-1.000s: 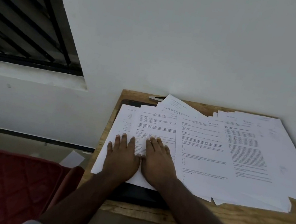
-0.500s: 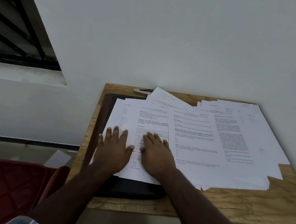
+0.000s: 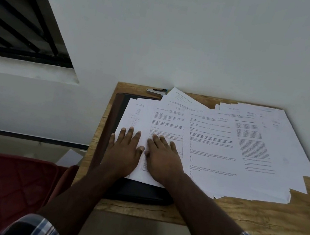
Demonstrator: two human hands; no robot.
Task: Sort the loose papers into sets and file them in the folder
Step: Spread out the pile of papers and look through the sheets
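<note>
My left hand (image 3: 124, 151): flat, fingers spread, pressing the printed sheets (image 3: 169, 123).
My right hand (image 3: 163, 156): flat beside it, same sheets, over the black folder (image 3: 138, 193).

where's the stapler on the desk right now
In the head view, the small silver stapler lies at the far left corner of the wooden desk, against the wall, just beyond the black folder and left of the tilted white printed sheet.

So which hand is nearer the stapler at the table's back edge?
Left. The left hand lies almost straight below the stapler; the right hand lies beside it, slightly farther right.
</note>
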